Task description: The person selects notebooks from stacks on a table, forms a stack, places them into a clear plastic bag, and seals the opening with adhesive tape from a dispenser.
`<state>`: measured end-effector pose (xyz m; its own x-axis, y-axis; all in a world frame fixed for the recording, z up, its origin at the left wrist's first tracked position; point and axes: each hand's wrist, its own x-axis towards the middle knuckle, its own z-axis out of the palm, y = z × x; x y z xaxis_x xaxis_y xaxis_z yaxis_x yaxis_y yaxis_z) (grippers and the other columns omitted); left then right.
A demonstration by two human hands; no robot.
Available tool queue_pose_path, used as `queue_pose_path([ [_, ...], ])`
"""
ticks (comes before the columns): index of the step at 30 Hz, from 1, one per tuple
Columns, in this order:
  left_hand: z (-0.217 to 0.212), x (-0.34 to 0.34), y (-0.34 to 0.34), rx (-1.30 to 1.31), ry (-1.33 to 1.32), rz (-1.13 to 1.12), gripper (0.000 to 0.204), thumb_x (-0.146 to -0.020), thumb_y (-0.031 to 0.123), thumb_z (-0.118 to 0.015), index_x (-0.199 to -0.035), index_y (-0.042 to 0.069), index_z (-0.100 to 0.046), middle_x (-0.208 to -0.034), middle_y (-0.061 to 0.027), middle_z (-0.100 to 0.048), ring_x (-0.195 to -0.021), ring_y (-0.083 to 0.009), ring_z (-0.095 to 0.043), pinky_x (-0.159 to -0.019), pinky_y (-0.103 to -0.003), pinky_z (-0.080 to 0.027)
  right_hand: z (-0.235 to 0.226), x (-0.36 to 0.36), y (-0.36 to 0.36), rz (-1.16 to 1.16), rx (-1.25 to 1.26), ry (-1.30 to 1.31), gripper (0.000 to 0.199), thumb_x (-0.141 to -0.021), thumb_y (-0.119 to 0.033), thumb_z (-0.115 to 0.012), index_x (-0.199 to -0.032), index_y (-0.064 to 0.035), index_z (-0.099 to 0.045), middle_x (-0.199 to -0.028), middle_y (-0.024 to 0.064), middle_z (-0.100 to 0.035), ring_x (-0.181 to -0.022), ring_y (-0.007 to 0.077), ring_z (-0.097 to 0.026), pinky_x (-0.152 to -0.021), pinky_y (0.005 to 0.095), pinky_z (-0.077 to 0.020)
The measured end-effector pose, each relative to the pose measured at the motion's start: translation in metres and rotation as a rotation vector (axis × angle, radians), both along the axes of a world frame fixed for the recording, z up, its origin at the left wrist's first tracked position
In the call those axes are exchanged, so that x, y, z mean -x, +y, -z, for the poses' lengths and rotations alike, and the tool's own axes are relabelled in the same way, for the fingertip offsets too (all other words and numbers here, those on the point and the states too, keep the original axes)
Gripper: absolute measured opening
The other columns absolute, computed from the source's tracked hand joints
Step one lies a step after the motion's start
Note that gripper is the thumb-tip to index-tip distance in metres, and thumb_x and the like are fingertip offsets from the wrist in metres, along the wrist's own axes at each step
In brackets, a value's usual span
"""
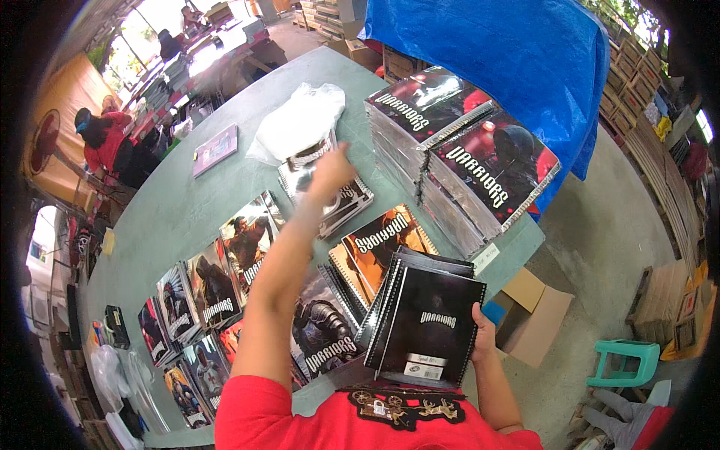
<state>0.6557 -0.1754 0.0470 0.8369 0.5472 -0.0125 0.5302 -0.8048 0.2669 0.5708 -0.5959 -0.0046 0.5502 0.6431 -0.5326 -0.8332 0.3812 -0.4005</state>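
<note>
Green table (180, 217) | black notebooks (427, 300): in right hand (484, 331) | left hand (332, 178): at notebook pile (350, 205)

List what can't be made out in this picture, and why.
In the head view:
- Right hand: its fingers are mostly hidden behind the black notebooks.
- Left hand: blurred, so its grip is unclear.
- Notebook pile by the left hand: top cover partly blocked by that hand.
- Blue tarp: hides what it covers.
</note>
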Motion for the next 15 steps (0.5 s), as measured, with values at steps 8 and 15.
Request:
queue_pose_path([
  [8,-0.056,0.173,-0.139,0.33,-0.476,0.285,0.052,-0.074,0.017,-0.068,-0.121,0.008,-0.047,-0.11,-0.018,-0.058,-0.096,-0.0273,-0.06,-0.08,-0.038,-0.048,-0.012,-0.001,0.008,-0.046,-0.135,-0.066,0.074,-0.082,-0.061,-0.041,-0.126,-0.0013,-0.041,-0.121,0.013,-0.052,-0.105,0.0268,-0.054,-0.09,0.0412,-0.0433],
  [15,-0.025,0.08,-0.14,0.152,-0.3,0.45,0.031,-0.082,0.03,-0.055,-0.105,0.008,-0.055,-0.08,-0.0169,-0.06,-0.075,-0.0353,-0.059,-0.066,-0.043,-0.048,-0.009,0.028,-0.004,0.028,0.24,-0.264,0.057,-0.072,-0.013,-0.068,-0.122,-0.0019,-0.043,-0.109,0.0125,-0.057,-0.101,0.0253,-0.056,-0.089,0.0378,-0.046],
])
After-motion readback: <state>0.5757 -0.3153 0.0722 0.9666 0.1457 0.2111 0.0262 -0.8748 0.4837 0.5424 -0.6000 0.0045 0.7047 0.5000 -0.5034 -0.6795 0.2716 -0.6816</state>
